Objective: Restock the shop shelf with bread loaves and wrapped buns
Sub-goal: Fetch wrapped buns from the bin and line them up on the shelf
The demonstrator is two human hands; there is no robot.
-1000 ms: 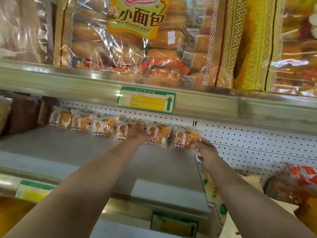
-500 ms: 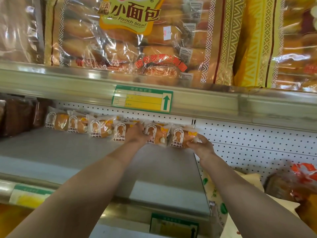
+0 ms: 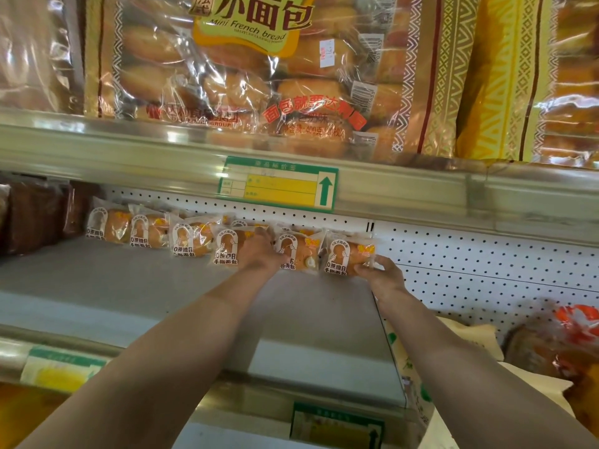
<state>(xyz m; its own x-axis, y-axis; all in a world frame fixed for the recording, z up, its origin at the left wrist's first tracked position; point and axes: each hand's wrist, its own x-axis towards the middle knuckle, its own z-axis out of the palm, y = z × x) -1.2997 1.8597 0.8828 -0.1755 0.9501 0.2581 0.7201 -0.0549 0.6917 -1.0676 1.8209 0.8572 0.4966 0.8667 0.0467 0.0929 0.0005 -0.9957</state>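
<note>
Grey shelf (image 3: 113, 286), bun row (image 3: 194, 241) against pegboard, right-hand fingers (image 3: 366, 268) pinching end bun (image 3: 343, 254), left's hidden.

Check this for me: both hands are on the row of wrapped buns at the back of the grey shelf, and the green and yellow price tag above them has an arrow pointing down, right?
Not quite. The head view shows the arrow on the price tag pointing up, not down. The rest holds: the left hand and right hand are on the row of wrapped buns at the back of the grey shelf.
</note>
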